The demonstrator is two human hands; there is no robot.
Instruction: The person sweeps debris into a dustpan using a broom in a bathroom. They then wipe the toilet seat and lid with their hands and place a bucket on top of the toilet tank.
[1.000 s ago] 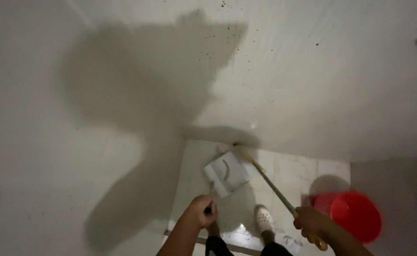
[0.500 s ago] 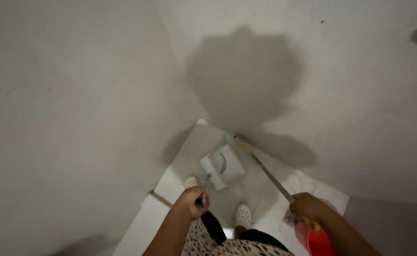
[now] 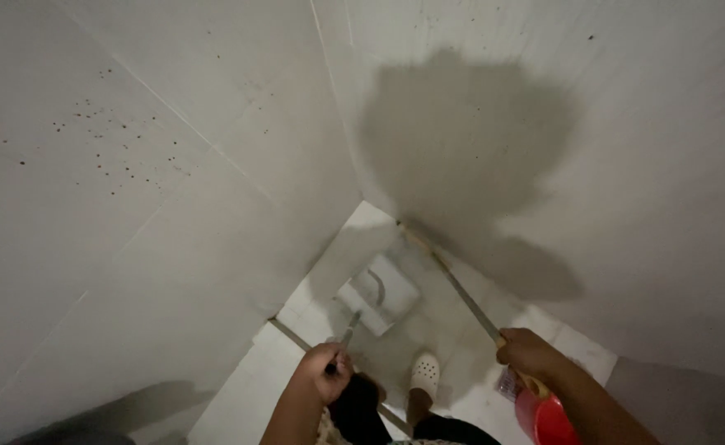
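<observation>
Left hand (image 3: 323, 371) grips dustpan (image 3: 379, 294) handle, right hand (image 3: 526, 354) clamps broom stick (image 3: 453, 280).
I see the pan flat on the floor (image 3: 461, 404) in the corner, broom head just beside it; grey dust remains around them, pan looks near empty. Red bucket (image 3: 548, 420) by right wrist.

White walls (image 3: 173, 206) with small dark specks, white floor tiles (image 3: 239, 395) with grey wet patch, pale grey dustpan (image 3: 379, 294), yellowish-tan broom handle (image 3: 461, 288), red bucket (image 3: 548, 420), white shoe (image 3: 425, 375), black trousers (image 3: 354, 408), spotted cream garment
</observation>
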